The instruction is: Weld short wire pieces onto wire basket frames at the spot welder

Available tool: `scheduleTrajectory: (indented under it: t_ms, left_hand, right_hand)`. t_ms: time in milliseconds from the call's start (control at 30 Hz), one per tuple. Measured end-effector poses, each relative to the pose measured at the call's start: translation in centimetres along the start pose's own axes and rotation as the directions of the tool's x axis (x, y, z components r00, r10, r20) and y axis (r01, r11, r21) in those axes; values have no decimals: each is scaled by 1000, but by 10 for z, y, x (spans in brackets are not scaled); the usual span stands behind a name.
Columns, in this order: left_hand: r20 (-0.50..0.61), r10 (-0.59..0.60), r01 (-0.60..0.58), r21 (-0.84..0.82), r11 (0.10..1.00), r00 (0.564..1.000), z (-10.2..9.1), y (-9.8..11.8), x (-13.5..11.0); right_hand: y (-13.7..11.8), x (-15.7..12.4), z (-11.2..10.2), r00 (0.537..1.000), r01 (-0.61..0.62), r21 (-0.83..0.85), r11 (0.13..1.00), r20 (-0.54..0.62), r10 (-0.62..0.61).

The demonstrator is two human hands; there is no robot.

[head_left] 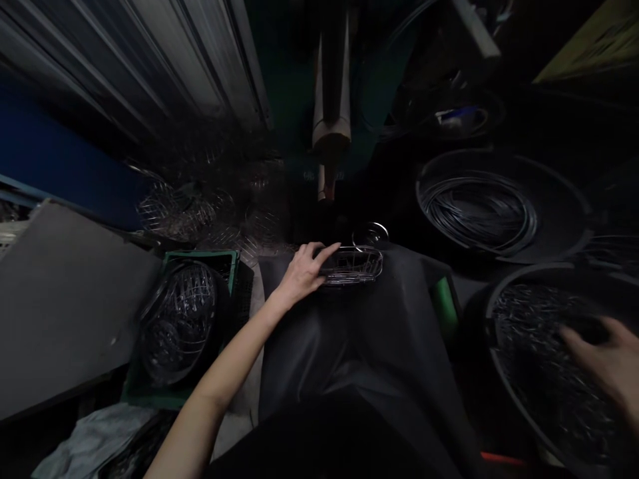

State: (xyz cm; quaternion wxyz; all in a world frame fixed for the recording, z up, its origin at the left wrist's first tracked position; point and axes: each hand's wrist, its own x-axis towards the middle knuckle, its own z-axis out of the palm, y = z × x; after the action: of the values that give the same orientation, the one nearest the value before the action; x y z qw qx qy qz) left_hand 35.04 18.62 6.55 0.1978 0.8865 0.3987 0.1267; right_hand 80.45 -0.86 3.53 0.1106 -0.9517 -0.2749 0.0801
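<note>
My left hand (303, 272) grips the left end of a small oval wire basket (354, 264) that rests on a dark cloth (359, 332) over my lap. Its fingers curl over the basket's rim. My right hand (606, 362) reaches into a dark round tub (492, 313) at the right, filled with several small wire pieces (534, 346). That hand is blurred; its fingers lie spread over the pieces, and I cannot see anything held.
A green crate (232, 263) at the left holds stacked wire baskets (177, 319). More wire baskets (200, 206) are piled behind it. A round tub of coiled wire (479, 213) stands at the far right. A grey board (64, 293) lies left. A machine post (330, 120) stands ahead.
</note>
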Motion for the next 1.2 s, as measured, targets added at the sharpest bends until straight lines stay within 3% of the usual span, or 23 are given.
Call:
scheduleTrajectory:
  t_ms: [67,133,200,267,367,433,533,800,1000,1200]
  left_hand:
    - [0,15,-15,-13,1000,1000,0,-1,2]
    - [-11,15,-16,-26,1000,1000,1,-1,3]
    - [-26,8,-9,-35,999,1000,3,-1,3]
    - [-35,9,-11,-39,999,999,4,0,1]
    - [-47,6,-7,-29,1000,999,1,4,-3]
    - [-70,-11,11,-1,1000,997,-4,8,-4]
    - [-127,-20,28,63,998,992,-10,15,-5]
    - [-280,2,47,168,985,960,-11,15,-2]
    - [-346,8,44,142,989,938,-14,10,3]
    - [-396,40,18,142,990,918,-17,5,10]
  right_hand:
    - [-35,-26,-7,996,33,87,996,82,-40]
    - [-73,-51,-9,972,177,219,960,116,-206]
    - [-110,-73,-9,913,341,356,870,94,-396]
    - [-142,-92,-8,863,406,472,783,84,-498]
    - [-183,-114,-7,803,334,652,680,181,-568]
    - [-208,-125,-5,732,241,743,624,283,-620]
    - [-238,-137,1,668,158,785,599,362,-650]
    - [-283,-150,34,746,73,863,501,285,-601]
    - [-292,-168,47,813,352,809,471,-14,-582]
    - [-301,-172,58,781,506,756,414,-200,-591]
